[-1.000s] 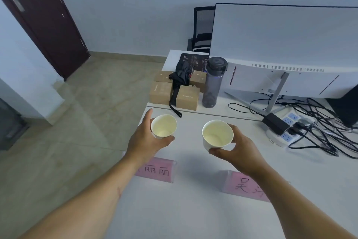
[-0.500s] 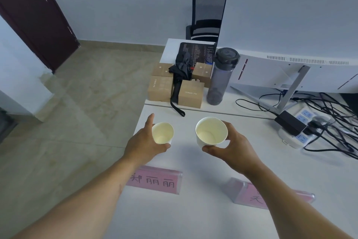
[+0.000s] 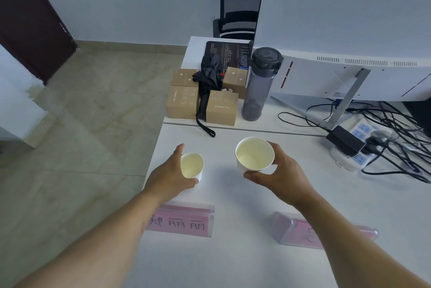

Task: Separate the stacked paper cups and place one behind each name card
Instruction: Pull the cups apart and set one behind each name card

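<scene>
My left hand [image 3: 168, 178] grips a small white paper cup [image 3: 192, 166] that sits low, at or just above the white table [image 3: 233, 264], behind the left pink name card [image 3: 182, 222]. A second white paper cup [image 3: 254, 154], tilted toward me, is held in the air by my right hand [image 3: 279, 175]. It hangs behind and left of the right pink name card [image 3: 300, 231], which my right forearm partly covers.
Several cardboard boxes [image 3: 182, 103], a folded black umbrella [image 3: 207, 80] and a dark water bottle [image 3: 261, 84] stand on the far table. A monitor [image 3: 349, 31], power strip [image 3: 359, 147] and tangled cables [image 3: 401, 129] fill the right. The table's left edge drops to the floor.
My left hand has lowered its cup toward the table behind the left card. My right hand keeps its cup raised, and the view has tipped downward so both name cards show more fully.
</scene>
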Motion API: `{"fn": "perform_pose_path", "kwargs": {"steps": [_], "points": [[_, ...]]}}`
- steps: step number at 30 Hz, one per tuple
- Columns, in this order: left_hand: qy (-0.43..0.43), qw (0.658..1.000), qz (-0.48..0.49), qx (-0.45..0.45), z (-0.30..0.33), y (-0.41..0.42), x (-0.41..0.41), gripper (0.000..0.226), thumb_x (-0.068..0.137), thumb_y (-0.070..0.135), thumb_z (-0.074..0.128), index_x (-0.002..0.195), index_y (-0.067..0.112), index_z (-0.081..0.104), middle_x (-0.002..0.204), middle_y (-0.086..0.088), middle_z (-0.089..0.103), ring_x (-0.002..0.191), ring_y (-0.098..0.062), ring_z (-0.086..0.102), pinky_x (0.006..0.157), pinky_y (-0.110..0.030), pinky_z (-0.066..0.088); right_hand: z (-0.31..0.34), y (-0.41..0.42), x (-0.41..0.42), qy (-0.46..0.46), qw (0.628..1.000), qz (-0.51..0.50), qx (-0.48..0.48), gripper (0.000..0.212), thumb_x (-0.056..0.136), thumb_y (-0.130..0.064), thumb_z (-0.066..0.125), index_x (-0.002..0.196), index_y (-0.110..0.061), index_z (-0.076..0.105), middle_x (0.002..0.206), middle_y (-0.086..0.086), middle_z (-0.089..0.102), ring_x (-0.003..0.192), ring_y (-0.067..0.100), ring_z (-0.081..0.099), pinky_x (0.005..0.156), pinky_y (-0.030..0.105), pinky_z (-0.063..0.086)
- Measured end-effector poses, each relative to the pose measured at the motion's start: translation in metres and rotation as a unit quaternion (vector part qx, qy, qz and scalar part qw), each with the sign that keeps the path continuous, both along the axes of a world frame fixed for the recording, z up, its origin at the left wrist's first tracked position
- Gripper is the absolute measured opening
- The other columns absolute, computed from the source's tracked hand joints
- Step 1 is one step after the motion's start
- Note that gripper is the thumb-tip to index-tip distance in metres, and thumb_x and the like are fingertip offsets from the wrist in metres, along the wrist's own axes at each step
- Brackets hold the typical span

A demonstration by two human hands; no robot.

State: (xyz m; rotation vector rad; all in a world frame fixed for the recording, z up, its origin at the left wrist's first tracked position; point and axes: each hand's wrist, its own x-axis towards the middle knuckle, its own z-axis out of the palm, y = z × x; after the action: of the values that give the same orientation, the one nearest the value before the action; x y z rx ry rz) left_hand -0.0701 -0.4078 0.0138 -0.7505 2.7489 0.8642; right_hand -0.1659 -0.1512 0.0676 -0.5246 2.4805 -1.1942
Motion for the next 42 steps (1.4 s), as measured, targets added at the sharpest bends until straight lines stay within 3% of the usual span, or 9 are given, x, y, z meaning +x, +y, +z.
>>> {"fn": "perform_pose_path", "kwargs": {"steps": [3,8,14,18,23,31,36,42], "points": [[-0.001,1.000,-0.011,-0.010,0.002,0.000,0.000,0.103,0.066,0.049,0.071,0.145,0.030,0.009,0.144,0.007,0.042,0.118,-0.024,0.051,0.082,-0.033,0.041,-0.001,0.001,0.000,0.004,1.000,0.001,0.000,0.077,0.062,-0.047,0.083,0.127,-0.039,0.044,0.114,-0.018,0.058,0.106,0.013,0.054,0.075,0.013,0.036],[-0.004,0.999,-0.026,-0.031,0.007,0.000,0.005,0.118,0.054,0.066,0.071,0.145,0.030,0.006,0.146,0.009,0.041,0.126,-0.021,0.044,0.090,-0.039,0.042,0.004,0.008,-0.001,0.000,1.000,-0.010,0.002,0.077,0.060,-0.049,0.083,0.126,-0.042,0.044,0.113,-0.019,0.060,0.107,0.013,0.054,0.075,0.013,0.036],[0.071,0.997,-0.008,-0.030,0.029,-0.001,0.004,0.122,0.050,0.077,0.067,0.146,0.028,0.010,0.146,0.010,0.040,0.129,-0.018,0.042,0.101,-0.042,0.037,0.018,0.031,-0.010,0.003,1.000,-0.029,0.001,0.078,0.061,-0.046,0.084,0.127,-0.039,0.044,0.115,-0.013,0.060,0.106,0.018,0.056,0.079,0.027,0.039],[0.141,0.990,-0.004,-0.020,0.042,0.024,-0.002,0.103,0.054,0.070,0.071,0.137,0.028,0.027,0.132,0.010,0.051,0.115,-0.016,0.049,0.090,-0.037,0.041,0.025,0.064,-0.014,0.005,0.999,-0.034,0.017,0.076,0.062,-0.043,0.084,0.127,-0.037,0.045,0.113,-0.013,0.060,0.105,0.017,0.056,0.074,0.023,0.039],[0.162,0.986,-0.039,-0.009,0.047,0.063,-0.010,0.086,0.057,0.071,0.067,0.126,0.029,0.035,0.122,0.011,0.055,0.108,-0.014,0.052,0.083,-0.036,0.045,0.015,0.105,-0.024,-0.006,0.999,-0.042,0.032,0.076,0.061,-0.042,0.085,0.126,-0.036,0.045,0.115,-0.010,0.061,0.104,0.020,0.058,0.081,0.031,0.041],[0.154,0.987,-0.039,0.011,0.042,0.117,-0.017,0.089,0.056,0.071,0.067,0.129,0.030,0.036,0.121,0.016,0.053,0.105,-0.008,0.049,0.083,-0.033,0.045,-0.018,0.149,-0.042,-0.056,0.997,-0.016,0.055,0.074,0.059,-0.039,0.087,0.119,-0.042,0.045,0.108,-0.013,0.062,0.102,0.019,0.058,0.085,0.030,0.043],[0.142,0.989,-0.031,0.010,0.032,0.141,-0.021,0.088,0.058,0.070,0.068,0.129,0.031,0.036,0.120,0.018,0.052,0.106,-0.006,0.048,0.082,-0.030,0.041,-0.043,0.168,-0.055,-0.103,0.990,0.026,0.090,0.080,0.056,-0.043,0.086,0.123,-0.042,0.043,0.115,-0.009,0.061,0.109,0.022,0.055,0.098,0.043,0.044],[0.133,0.991,-0.030,0.012,0.021,0.159,-0.026,0.088,0.055,0.074,0.064,0.128,0.033,0.036,0.120,0.020,0.051,0.106,-0.006,0.048,0.083,-0.031,0.042,-0.066,0.176,-0.064,-0.129,0.985,0.052,0.106,0.082,0.059,-0.040,0.086,0.128,-0.038,0.041,0.120,-0.007,0.059,0.112,0.021,0.052,0.099,0.040,0.042]]}}
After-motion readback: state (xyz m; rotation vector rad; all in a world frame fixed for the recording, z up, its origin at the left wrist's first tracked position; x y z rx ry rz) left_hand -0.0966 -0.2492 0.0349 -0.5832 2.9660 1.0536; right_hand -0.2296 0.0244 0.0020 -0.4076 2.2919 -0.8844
